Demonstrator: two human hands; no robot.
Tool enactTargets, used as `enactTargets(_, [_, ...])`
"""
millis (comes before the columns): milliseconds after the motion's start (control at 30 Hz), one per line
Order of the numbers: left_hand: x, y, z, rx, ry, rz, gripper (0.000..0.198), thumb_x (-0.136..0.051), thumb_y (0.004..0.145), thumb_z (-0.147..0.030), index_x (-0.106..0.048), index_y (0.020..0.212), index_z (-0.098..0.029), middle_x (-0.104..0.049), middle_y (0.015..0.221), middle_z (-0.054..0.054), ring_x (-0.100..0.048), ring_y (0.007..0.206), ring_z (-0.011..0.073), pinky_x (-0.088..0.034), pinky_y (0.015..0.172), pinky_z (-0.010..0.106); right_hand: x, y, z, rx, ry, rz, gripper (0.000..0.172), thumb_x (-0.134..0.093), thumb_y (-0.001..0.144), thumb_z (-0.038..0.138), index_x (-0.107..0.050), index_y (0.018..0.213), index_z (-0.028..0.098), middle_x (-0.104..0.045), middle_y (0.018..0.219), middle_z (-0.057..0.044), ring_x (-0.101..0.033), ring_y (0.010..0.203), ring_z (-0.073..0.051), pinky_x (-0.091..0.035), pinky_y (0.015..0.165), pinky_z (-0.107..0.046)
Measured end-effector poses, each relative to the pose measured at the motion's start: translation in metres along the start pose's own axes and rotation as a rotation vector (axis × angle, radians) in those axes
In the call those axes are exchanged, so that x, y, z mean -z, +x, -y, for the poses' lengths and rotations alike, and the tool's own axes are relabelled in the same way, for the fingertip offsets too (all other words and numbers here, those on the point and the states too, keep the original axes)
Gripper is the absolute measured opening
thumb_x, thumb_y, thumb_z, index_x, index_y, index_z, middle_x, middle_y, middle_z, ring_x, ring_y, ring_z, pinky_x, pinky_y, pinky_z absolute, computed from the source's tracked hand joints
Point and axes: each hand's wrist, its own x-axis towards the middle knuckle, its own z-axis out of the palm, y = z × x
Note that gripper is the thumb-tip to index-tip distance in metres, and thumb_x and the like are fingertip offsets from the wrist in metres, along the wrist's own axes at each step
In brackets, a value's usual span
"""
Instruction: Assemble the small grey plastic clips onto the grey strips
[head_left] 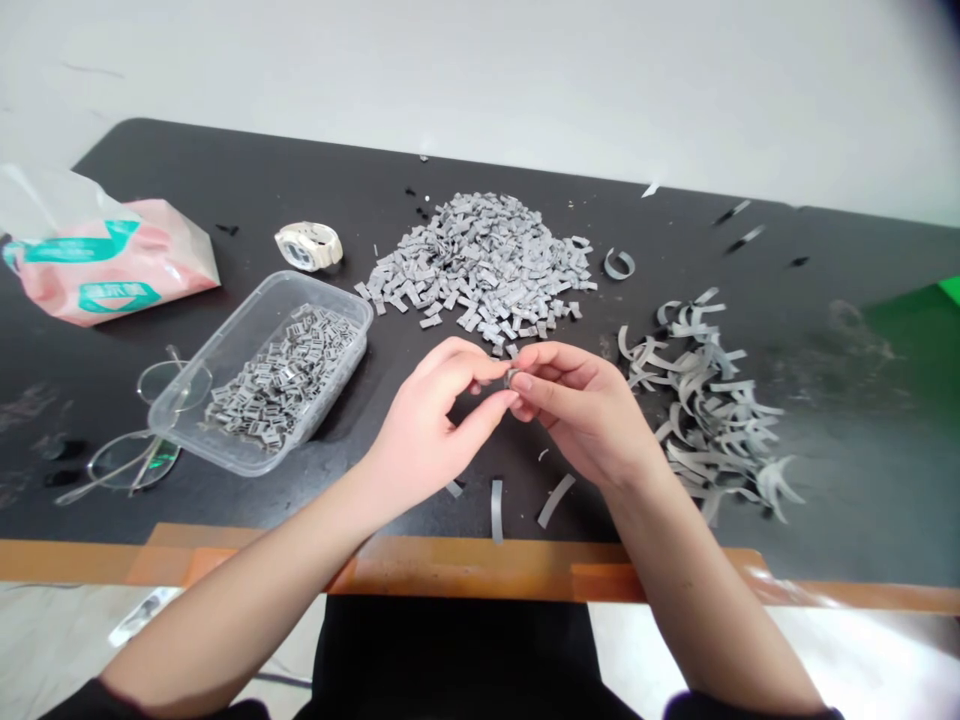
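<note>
Near the centre of the frame, I have the left hand (pixel 433 405) and right hand (pixel 589 405) pinched together on a small grey piece (pixel 511 378), mostly hidden from me. A slack pinch could let it skid into the pile of grey pieces (pixel 487 262) just above.

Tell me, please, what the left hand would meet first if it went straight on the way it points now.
The left hand would probably meet the right hand first, along with the grey piece between them; which touches sooner is unclear in depth.
</note>
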Motion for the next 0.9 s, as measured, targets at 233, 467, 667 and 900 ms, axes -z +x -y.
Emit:
enactTargets(233, [-0.0003,-0.0010,0.0009,-0.034,0.010,-0.010,0.014,-0.068,0.090,-0.011,-0.067,0.100,-0.020,-0.067,0.093,0.001,-0.065,0.085,0.0144,-0.055,0.079,0.028,0.0003,-0.0010,0.0011,-0.005,0.032,0.017,0.016,-0.090,0.070,0.014,-0.080,0.081,0.017,-0.071,0.070,0.002,-0.061,0.060,-0.006,-0.050,0.058,-0.016])
enactTargets(467, [-0.0012,-0.0031,0.0012,-0.092,0.087,-0.010,0.010,-0.066,0.091,-0.012,-0.065,0.096,-0.020,-0.069,0.096,0.003,-0.066,0.087,0.0160,-0.054,0.080,0.031,0.0036,-0.0015,-0.0012,-0.049,0.060,0.031,0.012,-0.087,0.071,0.012,-0.079,0.079,0.017,-0.068,0.070,0.002,-0.057,0.058,-0.005,-0.044,0.055,-0.016])
enactTargets(667, [-0.0004,-0.0037,0.0009,-0.120,0.083,-0.007,0.012,-0.065,0.090,-0.009,-0.064,0.095,-0.020,-0.067,0.094,0.002,-0.065,0.087,0.0157,-0.053,0.078,0.029,0.0010,-0.0032,-0.0026,-0.043,0.083,0.026,0.012,-0.086,0.070,0.011,-0.078,0.078,0.016,-0.067,0.069,0.002,-0.053,0.057,-0.005,-0.042,0.055,-0.018])
enactTargets(900, [-0.0035,-0.0023,0.0016,-0.119,-0.007,0.002,0.015,-0.069,0.089,-0.011,-0.059,0.095,-0.020,-0.060,0.089,0.000,-0.061,0.083,0.0136,-0.052,0.077,0.027,-0.0002,-0.0028,-0.0043,0.045,-0.008,-0.002,0.016,-0.090,0.073,0.023,-0.077,0.081,0.018,-0.068,0.070,0.002,-0.057,0.063,-0.007,-0.047,0.059,-0.019])
